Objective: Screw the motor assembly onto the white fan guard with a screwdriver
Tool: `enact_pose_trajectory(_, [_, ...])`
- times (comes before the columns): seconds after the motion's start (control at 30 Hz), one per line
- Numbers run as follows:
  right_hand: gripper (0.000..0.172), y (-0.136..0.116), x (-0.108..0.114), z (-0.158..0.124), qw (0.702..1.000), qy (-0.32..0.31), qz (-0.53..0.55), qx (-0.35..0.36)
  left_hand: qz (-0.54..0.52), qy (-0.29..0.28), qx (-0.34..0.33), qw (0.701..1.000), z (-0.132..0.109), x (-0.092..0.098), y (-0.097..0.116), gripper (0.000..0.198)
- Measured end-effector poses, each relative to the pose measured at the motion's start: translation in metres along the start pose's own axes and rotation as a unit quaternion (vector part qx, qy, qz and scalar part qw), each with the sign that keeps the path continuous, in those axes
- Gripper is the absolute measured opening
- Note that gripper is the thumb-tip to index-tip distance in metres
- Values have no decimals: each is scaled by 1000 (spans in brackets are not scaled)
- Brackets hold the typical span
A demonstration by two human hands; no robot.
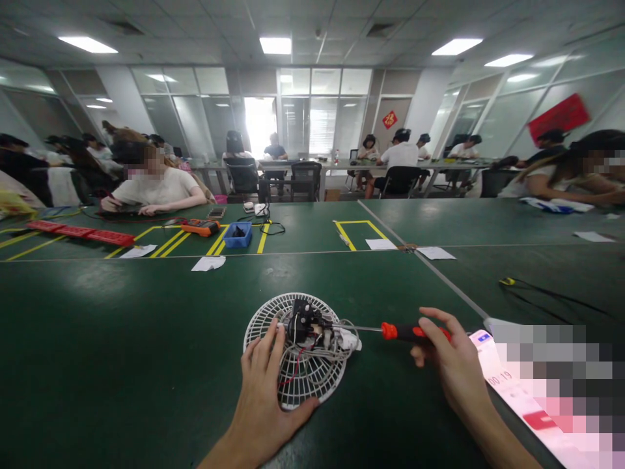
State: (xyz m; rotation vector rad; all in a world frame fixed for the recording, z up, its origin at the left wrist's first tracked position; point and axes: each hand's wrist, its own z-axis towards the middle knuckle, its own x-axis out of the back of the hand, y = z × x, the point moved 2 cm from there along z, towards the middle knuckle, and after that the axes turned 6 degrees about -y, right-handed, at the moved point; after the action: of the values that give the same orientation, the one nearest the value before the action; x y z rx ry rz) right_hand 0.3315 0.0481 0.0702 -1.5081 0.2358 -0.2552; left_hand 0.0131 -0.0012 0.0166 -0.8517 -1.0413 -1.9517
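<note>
Grille: a round guard of thin white ribs, likely plastic, set in rings and spokes (312,384); it lies on the table in the near middle, between the two hands.
Motor: a blocky dark unit (303,319) on the far half of the grille, with small uneven parts crowded on its right side.
Wiring: thin red wires (295,372) and looped pale grey cable (328,355), slack and smooth, run over the ribs; a lumpy white piece (348,340) sits at the right edge.
Left hand: spread wide (261,381), fingers reaching over the grille's left side with their tips beside the motor, thumb lying near the close rim; whether the fingertips pinch anything cannot be told.
Right hand: fingers curled round the handle (446,348), index finger partly raised; it is to the right of the grille, apart from it.
Screwdriver: red-and-black handle, slim straight metal shaft (396,331); it points left from the grip into the motor's right side, the tip lost among the parts.
Table: dark green, smooth, faintly shiny (146,358).
Phone: flat, with a bright pinkish screen (498,371), near right, beside the right wrist.
Bin: blue, box-shaped (238,238), far left of the grille, dark items inside.
</note>
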Motion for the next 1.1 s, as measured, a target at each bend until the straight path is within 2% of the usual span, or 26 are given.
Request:
enact_pose_trajectory(0.1, [43,2,2,1,999,-17,-43,4,-3,1,0,1000,0,0,0,116])
enact_pose_trajectory(0.33, [19,-7,-3,-5,989,-39,145,6,-10,0,2,1000,0,1,1,115])
enact_pose_trajectory(0.53, [39,-6,-7,-2,987,5,161,-29,-11,6,3,1000,0,-1,1,115])
enact_pose_trajectory(0.63, [60,-1,-7,0,993,20,111,-39,-8,9,1,1000,1,-2,0,116])
enact_pose_trajectory(0.7, [65,2,-5,0,998,16,59,-31,-5,8,1,1000,0,-2,-1,116])
enact_pose_trajectory(0.83, [53,3,-3,1,1000,18,-3,-18,-7,2,0,1000,-1,-4,-2,115])
enact_pose_trajectory(0.97, [36,1,-5,1,995,15,95,-16,-13,7,5,1000,-1,-4,-1,117])
enact_pose_trajectory(1.1, [42,-1,-4,2,986,-22,162,-19,-16,11,2,1000,0,-2,0,116])
